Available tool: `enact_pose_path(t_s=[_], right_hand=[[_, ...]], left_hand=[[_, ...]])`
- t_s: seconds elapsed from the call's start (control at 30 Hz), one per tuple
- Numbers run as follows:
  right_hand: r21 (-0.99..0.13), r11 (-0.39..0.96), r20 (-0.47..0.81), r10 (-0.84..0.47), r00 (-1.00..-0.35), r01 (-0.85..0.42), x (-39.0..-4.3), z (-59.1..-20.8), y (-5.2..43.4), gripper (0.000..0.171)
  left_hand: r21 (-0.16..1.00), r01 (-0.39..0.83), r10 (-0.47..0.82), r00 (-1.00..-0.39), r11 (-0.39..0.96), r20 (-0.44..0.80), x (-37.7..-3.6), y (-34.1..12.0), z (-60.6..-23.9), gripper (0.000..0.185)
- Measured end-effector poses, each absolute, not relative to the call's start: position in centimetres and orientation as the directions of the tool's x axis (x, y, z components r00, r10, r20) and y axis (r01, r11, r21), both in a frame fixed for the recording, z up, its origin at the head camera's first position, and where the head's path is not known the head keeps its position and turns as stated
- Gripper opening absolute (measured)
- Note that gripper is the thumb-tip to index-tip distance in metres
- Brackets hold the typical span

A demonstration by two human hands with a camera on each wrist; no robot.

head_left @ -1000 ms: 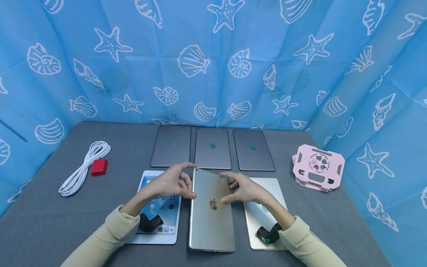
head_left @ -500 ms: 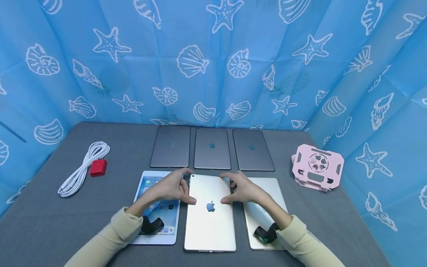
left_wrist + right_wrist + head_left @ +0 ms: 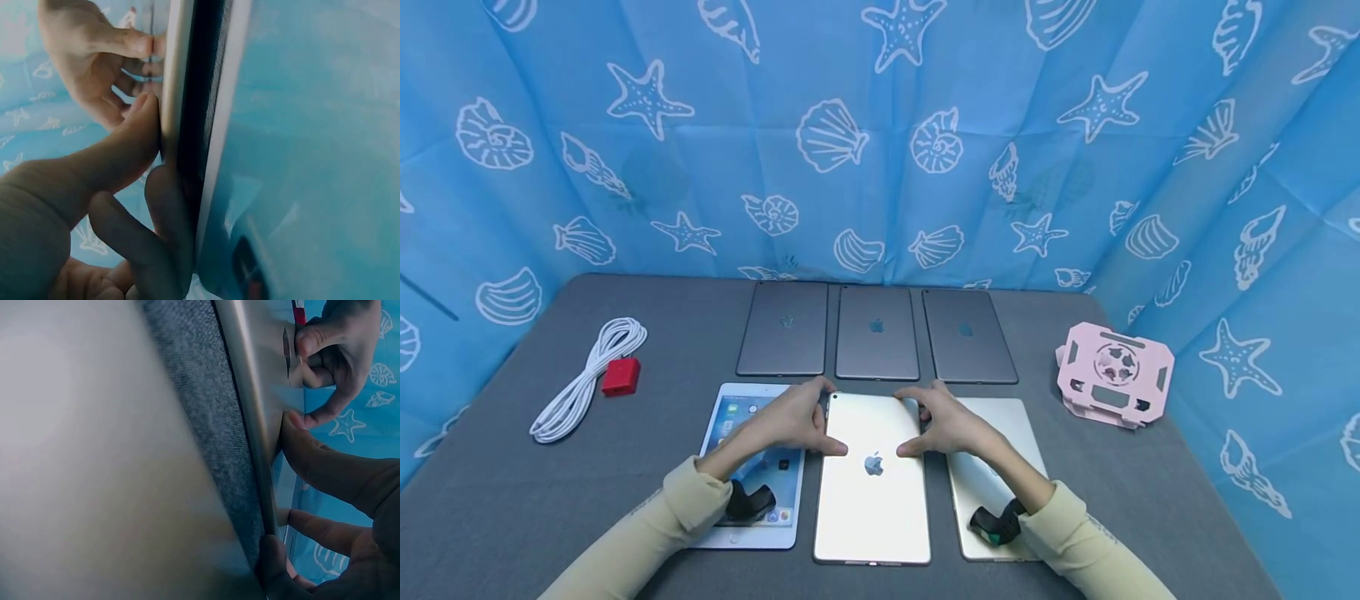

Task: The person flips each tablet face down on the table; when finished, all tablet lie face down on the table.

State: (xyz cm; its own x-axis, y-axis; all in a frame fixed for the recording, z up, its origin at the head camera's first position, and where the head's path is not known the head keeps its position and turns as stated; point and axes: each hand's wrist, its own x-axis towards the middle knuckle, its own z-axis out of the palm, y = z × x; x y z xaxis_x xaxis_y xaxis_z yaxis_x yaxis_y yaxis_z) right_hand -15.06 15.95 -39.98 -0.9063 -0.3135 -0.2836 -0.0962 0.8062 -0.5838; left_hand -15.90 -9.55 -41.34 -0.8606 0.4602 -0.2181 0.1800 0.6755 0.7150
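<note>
A silver tablet (image 3: 872, 517) with an apple logo lies back side up between both hands. My left hand (image 3: 797, 419) holds its upper left corner area, thumb on the back and fingers at the edge. At the upper right corner, my right hand (image 3: 953, 423) does the same, its thumb (image 3: 312, 450) laid on the metal back in the right wrist view. Under the left forearm is a white tablet (image 3: 786, 487) with its screen lit, showing app icons. A second silver tablet (image 3: 966, 492), back up, lies partly hidden under the right forearm.
Three dark grey tablets, left (image 3: 786, 346), middle (image 3: 877, 350) and right (image 3: 972, 350), lie back up in a row behind. A coiled white cable (image 3: 568, 408) and a red charger block (image 3: 621, 377) are at left. A pink stand (image 3: 1112, 375) with a round cutout sits at right.
The middle silver tablet, tilted up at its far end a second ago, has come down flat on the table. Both hands stay on it; the left thumb has slid slightly further onto its back.
</note>
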Motion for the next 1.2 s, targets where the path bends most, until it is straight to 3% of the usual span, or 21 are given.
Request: enact_pose_path(t_s=[0.57,1.0,1.2], right_hand=[[-0.556,0.828,-0.322,-0.287,-0.902,-0.065,-15.0,-39.5,15.6,0.083],[-0.49,0.859,-0.302,-0.327,-0.896,-0.148,-14.6,-38.4,15.0,0.08],[-0.503,0.837,-0.262,-0.387,-0.884,-0.217,-14.6,-37.8,14.0,0.078]], left_hand=[[0.587,0.272,0.429,-0.892,0.763,-0.145,-15.6,-8.2,-41.0,0.09],[0.634,0.245,0.433,-0.888,0.734,-0.158,-15.5,-8.4,-41.3,0.091],[0.687,0.27,0.5,-0.852,0.675,-0.157,-15.7,-9.4,-41.4,0.085]])
